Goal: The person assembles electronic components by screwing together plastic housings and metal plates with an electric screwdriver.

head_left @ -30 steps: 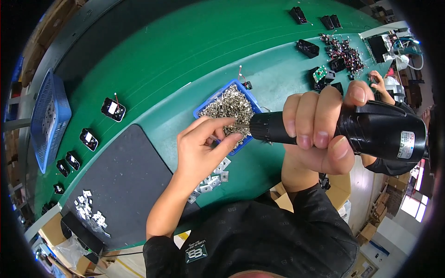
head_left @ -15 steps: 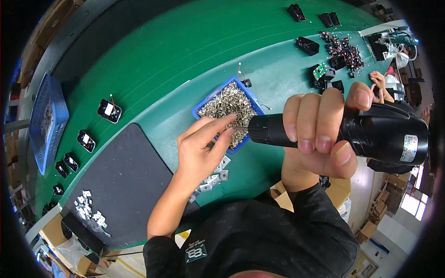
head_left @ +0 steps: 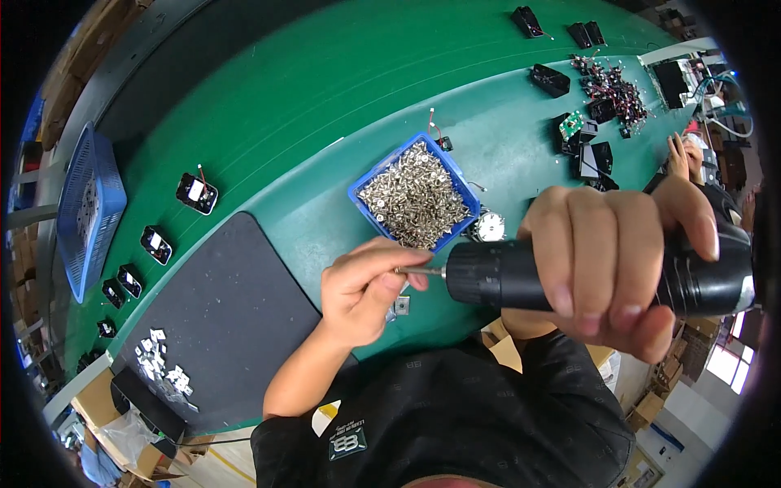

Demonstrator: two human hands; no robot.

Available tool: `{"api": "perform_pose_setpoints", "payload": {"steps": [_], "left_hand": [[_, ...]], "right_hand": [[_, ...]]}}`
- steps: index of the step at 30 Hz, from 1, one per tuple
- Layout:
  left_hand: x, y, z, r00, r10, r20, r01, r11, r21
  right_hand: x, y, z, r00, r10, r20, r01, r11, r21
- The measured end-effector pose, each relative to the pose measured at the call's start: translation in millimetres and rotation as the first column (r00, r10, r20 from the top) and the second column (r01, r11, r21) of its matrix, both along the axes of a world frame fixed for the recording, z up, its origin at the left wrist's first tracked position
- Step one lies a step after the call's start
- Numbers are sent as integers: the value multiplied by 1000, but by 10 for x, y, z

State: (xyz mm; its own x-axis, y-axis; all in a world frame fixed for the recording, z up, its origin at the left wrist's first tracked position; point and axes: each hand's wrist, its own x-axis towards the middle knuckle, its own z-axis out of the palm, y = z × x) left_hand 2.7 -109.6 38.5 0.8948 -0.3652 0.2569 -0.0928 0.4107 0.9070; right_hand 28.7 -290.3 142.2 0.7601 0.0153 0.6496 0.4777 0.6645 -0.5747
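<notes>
My right hand [head_left: 598,260] is wrapped around a black power screwdriver [head_left: 496,273], held level with its nose to the left. A thin metal bit [head_left: 427,271] sticks out of the chuck. My left hand [head_left: 358,297] pinches at the bit's tip, where a small metal piece that looks like a screw [head_left: 399,269] shows between thumb and fingers; the fingers partly hide it. Just beyond both hands stands a blue plastic basket [head_left: 355,195] heaped with silvery screws [head_left: 415,195]. A small square metal plate [head_left: 403,305] lies below the left hand.
A dark mat [head_left: 236,317] covers the left bench, with small white-silver pieces [head_left: 163,366]. Black housings [head_left: 198,193] stand along the green belt, near a blue crate [head_left: 102,203]. A white round part [head_left: 488,226] sits beside the basket. At right: wired parts [head_left: 614,93], another person's hands [head_left: 687,154].
Both hands and the screwdriver have moved toward me from over the basket, uncovering its screws. The screwdriver has shifted slightly right. The left fingers stay at the bit's tip.
</notes>
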Motion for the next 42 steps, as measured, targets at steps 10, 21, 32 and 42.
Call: {"api": "perform_pose_setpoints", "payload": {"steps": [10, 21, 32, 42], "left_hand": [[-91, -55, 49, 992, -101, -74, 91, 987, -131], [-30, -70, 207, 938, -249, -239, 240, 968, -69], [563, 260, 85, 978, 124, -170, -13, 843, 538], [2340, -1693, 309, 993, -86, 86, 10, 760, 650]], "right_hand": [[95, -178, 59, 959, 247, 140, -240, 969, -64], [247, -232, 186, 913, 380, 147, -359, 921, -155], [358, -175, 263, 821, 304, -484, -336, 942, 21], [105, -348, 317, 992, 123, -1, -116, 931, -346]]}}
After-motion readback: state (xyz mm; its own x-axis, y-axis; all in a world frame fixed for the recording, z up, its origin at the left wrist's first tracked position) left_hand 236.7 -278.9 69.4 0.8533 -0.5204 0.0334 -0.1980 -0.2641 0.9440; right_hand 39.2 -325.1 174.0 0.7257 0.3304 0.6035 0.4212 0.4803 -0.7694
